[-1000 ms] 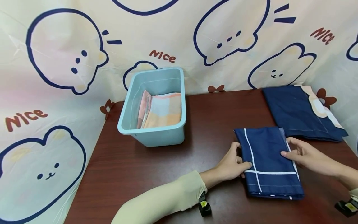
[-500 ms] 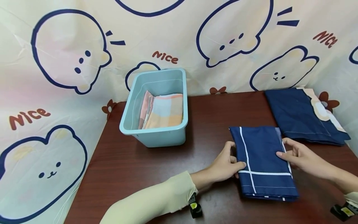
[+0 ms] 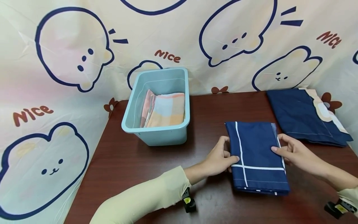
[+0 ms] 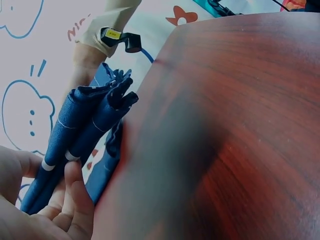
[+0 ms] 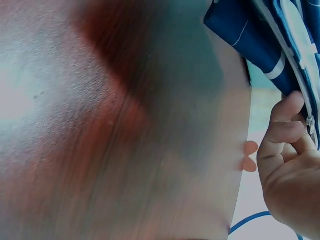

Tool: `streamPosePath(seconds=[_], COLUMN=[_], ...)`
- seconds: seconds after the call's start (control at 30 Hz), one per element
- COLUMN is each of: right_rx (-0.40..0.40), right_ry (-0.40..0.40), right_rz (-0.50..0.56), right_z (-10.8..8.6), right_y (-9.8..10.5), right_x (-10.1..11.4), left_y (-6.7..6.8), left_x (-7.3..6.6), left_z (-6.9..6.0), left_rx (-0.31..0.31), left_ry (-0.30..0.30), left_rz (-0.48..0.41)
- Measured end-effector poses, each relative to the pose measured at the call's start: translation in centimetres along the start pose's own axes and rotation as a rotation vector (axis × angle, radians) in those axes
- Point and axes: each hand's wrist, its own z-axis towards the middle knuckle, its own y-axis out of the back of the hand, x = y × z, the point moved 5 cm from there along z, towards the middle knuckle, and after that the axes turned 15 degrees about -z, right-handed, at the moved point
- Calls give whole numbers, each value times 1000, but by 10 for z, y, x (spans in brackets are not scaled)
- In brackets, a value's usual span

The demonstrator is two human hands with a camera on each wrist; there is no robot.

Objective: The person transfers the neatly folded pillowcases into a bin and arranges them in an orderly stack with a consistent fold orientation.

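A folded navy fabric cover (image 3: 258,143) with white crossing lines is held flat between the two hands, raised above the table. My left hand (image 3: 219,158) pinches its left edge, thumb on top and fingers beneath. On the opposite edge my right hand (image 3: 300,155) grips it the same way. In the left wrist view the layered folds of the cover (image 4: 80,120) face the camera, by the left hand (image 4: 45,200). A zipper (image 5: 287,47) runs along the cover's edge in the right wrist view, close to the right hand (image 5: 295,160).
A light blue plastic bin (image 3: 156,137) stands at the back left, with folded checked cloth (image 3: 167,109) in pink, blue and orange inside. Another navy folded cloth (image 3: 302,115) with a cream pattern lies at the back right of the dark wooden table (image 3: 134,168). A printed curtain (image 3: 223,74) borders the back.
Both hands have carried the navy cover to the left, towards the bin, and a little farther from me. The grips look unchanged. The head view has shifted slightly.
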Motion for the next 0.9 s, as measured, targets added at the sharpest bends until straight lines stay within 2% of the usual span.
streamPosePath(seconds=[0.33, 0.5, 0.73, 0.9], right_rx=[-27, -42, -64, -49], right_ry=[-23, -23, -31, -31], right_rz=[21, 34, 3, 9], right_z=[13, 19, 25, 29], right_y=[0, 1, 4, 5], right_x=[15, 23, 36, 46], left_y=[14, 22, 30, 35], left_x=[-11, -19, -34, -41], left_z=[-4, -7, -11, -16], left_rx=[-30, -45, -15, -7], left_ry=[-11, -1, -6, -19], left_rz=[16, -32, -37, -25])
